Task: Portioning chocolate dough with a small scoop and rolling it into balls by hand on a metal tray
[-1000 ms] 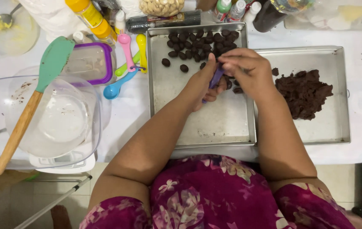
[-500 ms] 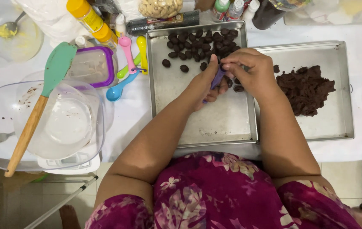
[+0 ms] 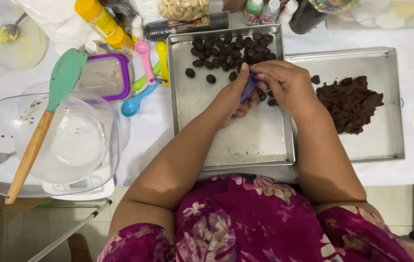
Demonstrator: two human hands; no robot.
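A purple scoop (image 3: pixel 249 87) is gripped in the left hand (image 3: pixel 231 99) over the near baking tray (image 3: pixel 231 140). The right hand (image 3: pixel 287 85) is closed over the scoop's head; what is pinched there is hidden, possibly dough. Dark dough balls (image 3: pixel 226 53) are clustered at the tray's far end. A dough mound (image 3: pixel 350 102) lies in the second tray (image 3: pixel 386 140), just right.

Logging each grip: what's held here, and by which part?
A purple spoon, gripped between left hand and right hand; which part cannot be told.
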